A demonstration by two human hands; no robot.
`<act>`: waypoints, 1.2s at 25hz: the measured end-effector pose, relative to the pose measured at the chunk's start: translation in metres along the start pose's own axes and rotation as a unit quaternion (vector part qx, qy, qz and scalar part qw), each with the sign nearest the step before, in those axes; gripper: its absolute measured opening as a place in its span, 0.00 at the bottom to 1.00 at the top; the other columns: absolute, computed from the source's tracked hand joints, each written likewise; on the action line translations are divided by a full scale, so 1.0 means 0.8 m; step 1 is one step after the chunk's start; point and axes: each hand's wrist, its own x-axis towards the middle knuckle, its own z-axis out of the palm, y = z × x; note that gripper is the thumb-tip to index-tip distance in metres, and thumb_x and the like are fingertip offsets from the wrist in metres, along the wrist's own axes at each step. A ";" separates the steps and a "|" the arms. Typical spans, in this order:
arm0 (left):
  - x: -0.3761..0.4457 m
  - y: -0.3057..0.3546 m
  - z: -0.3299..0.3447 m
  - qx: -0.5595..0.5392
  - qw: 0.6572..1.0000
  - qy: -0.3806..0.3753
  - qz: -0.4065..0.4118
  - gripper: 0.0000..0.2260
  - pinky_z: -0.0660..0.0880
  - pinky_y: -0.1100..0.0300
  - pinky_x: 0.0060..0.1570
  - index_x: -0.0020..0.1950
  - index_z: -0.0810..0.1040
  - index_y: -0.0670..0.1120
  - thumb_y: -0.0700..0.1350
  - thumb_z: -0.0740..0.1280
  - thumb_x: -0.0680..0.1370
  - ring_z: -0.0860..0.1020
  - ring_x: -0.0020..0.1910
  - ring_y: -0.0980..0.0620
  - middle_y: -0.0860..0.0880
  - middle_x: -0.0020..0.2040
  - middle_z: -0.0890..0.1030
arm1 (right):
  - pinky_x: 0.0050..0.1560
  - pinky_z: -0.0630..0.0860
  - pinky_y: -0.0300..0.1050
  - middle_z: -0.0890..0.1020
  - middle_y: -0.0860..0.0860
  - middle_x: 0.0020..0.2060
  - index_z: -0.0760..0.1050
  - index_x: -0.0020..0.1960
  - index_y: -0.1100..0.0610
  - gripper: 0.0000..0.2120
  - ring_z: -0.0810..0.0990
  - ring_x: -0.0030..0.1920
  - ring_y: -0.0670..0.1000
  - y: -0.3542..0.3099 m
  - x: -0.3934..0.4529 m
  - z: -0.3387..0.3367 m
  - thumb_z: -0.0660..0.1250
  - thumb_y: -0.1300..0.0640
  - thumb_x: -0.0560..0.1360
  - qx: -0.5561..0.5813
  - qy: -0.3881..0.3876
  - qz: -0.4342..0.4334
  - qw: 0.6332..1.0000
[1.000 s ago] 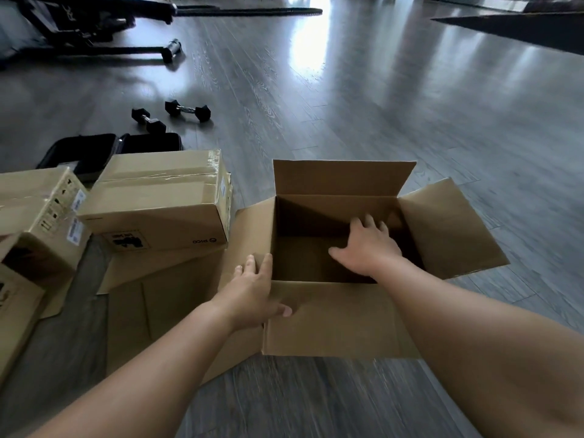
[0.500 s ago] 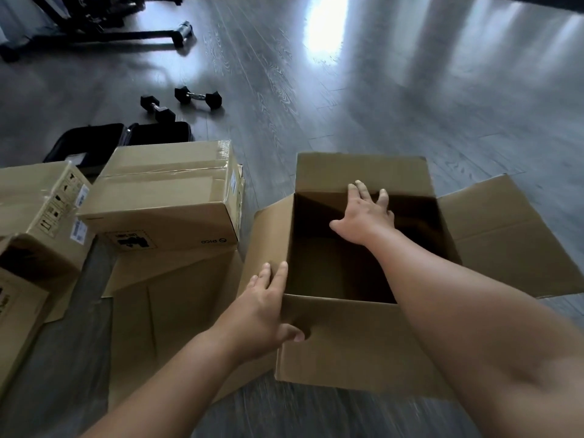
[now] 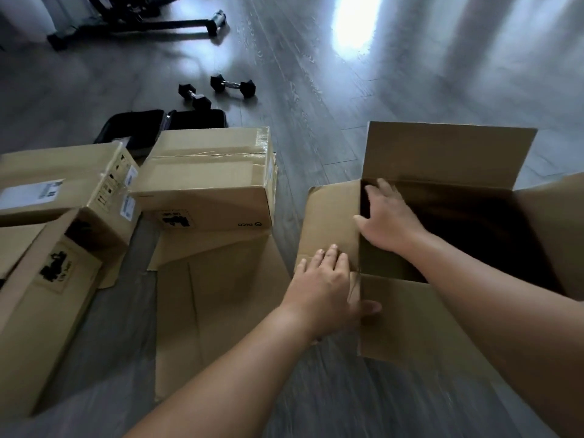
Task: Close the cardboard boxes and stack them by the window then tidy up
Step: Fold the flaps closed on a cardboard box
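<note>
since half a second ago the right hand [image 3: 387,221] has slid from the far wall of the open cardboard box [image 3: 410,317] to its left wall, where thumb and fingers [image 3: 384,186] now grasp the top edge by the left flap [image 3: 331,222]. left hand [image 3: 325,289] stays at the near left corner, fingers flat on that flap, thumb hooked over the near wall. box sits on the grey floor [image 3: 316,121], flaps spread, right of a taped box [image 3: 205,175] and flattened cardboard [image 3: 218,311]. two dumbbells [image 3: 232,86] lie beyond.
</note>
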 end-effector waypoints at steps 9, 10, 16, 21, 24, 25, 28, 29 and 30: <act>-0.084 -0.132 -0.040 0.108 0.993 0.020 -0.033 0.29 0.55 0.42 0.76 0.79 0.61 0.46 0.56 0.60 0.80 0.58 0.78 0.49 0.47 0.79 0.63 | 0.59 0.75 0.54 0.74 0.53 0.63 0.71 0.62 0.56 0.17 0.76 0.64 0.58 -0.172 -0.062 0.075 0.65 0.49 0.77 -0.027 -0.104 -0.193 0.975; -0.097 -0.154 -0.041 0.111 0.992 0.008 -0.065 0.27 0.56 0.42 0.76 0.77 0.64 0.46 0.55 0.60 0.80 0.60 0.78 0.48 0.46 0.78 0.64 | 0.57 0.75 0.54 0.75 0.53 0.62 0.71 0.62 0.57 0.18 0.76 0.62 0.58 -0.182 -0.069 0.091 0.65 0.48 0.78 -0.040 -0.123 -0.195 0.972; -0.170 -0.277 -0.047 0.099 0.952 -0.104 -0.271 0.09 0.70 0.44 0.64 0.54 0.73 0.49 0.53 0.60 0.79 0.75 0.59 0.44 0.45 0.59 0.77 | 0.52 0.76 0.52 0.76 0.58 0.55 0.70 0.56 0.59 0.08 0.77 0.56 0.60 -0.187 -0.083 0.181 0.64 0.59 0.79 -0.082 -0.244 -0.079 0.963; -0.181 -0.317 -0.012 0.088 0.922 -0.179 -0.332 0.25 0.68 0.43 0.67 0.75 0.64 0.42 0.47 0.61 0.80 0.67 0.71 0.37 0.36 0.75 0.65 | 0.54 0.73 0.53 0.73 0.61 0.61 0.68 0.65 0.59 0.20 0.71 0.62 0.62 -0.166 -0.093 0.208 0.67 0.51 0.77 -0.099 -0.236 0.055 0.965; -0.174 -0.326 0.004 -0.013 0.918 -0.182 -0.351 0.30 0.68 0.45 0.69 0.80 0.55 0.42 0.48 0.61 0.80 0.63 0.75 0.37 0.36 0.78 0.58 | 0.59 0.71 0.56 0.71 0.58 0.62 0.70 0.64 0.57 0.20 0.66 0.65 0.63 -0.184 -0.097 0.226 0.66 0.48 0.77 -0.094 -0.226 0.039 0.969; -0.171 -0.329 0.008 -0.057 0.917 -0.168 -0.357 0.29 0.70 0.47 0.67 0.78 0.58 0.42 0.50 0.62 0.80 0.66 0.73 0.38 0.36 0.77 0.61 | 0.59 0.71 0.56 0.70 0.58 0.62 0.70 0.64 0.57 0.19 0.66 0.65 0.63 -0.190 -0.097 0.232 0.65 0.50 0.76 -0.094 -0.225 0.033 0.969; -0.168 -0.334 0.015 -0.113 0.920 -0.116 -0.357 0.19 0.76 0.49 0.59 0.65 0.71 0.46 0.53 0.65 0.77 0.74 0.61 0.42 0.42 0.64 0.74 | 0.59 0.71 0.56 0.70 0.56 0.59 0.72 0.60 0.56 0.15 0.66 0.63 0.63 -0.203 -0.097 0.243 0.63 0.51 0.75 -0.091 -0.226 0.019 0.970; -0.168 -0.334 0.016 -0.109 0.921 -0.102 -0.359 0.17 0.77 0.48 0.57 0.61 0.72 0.46 0.53 0.65 0.77 0.75 0.59 0.43 0.44 0.60 0.76 | 0.58 0.71 0.55 0.70 0.55 0.57 0.72 0.56 0.55 0.13 0.66 0.62 0.63 -0.207 -0.097 0.245 0.63 0.52 0.74 -0.088 -0.230 0.005 0.969; -0.168 -0.334 0.016 -0.100 0.923 -0.092 -0.360 0.14 0.77 0.48 0.56 0.57 0.73 0.47 0.53 0.66 0.76 0.75 0.57 0.43 0.44 0.57 0.76 | 0.57 0.71 0.54 0.71 0.54 0.55 0.72 0.53 0.55 0.10 0.67 0.61 0.62 -0.211 -0.096 0.247 0.63 0.52 0.74 -0.083 -0.232 -0.010 0.969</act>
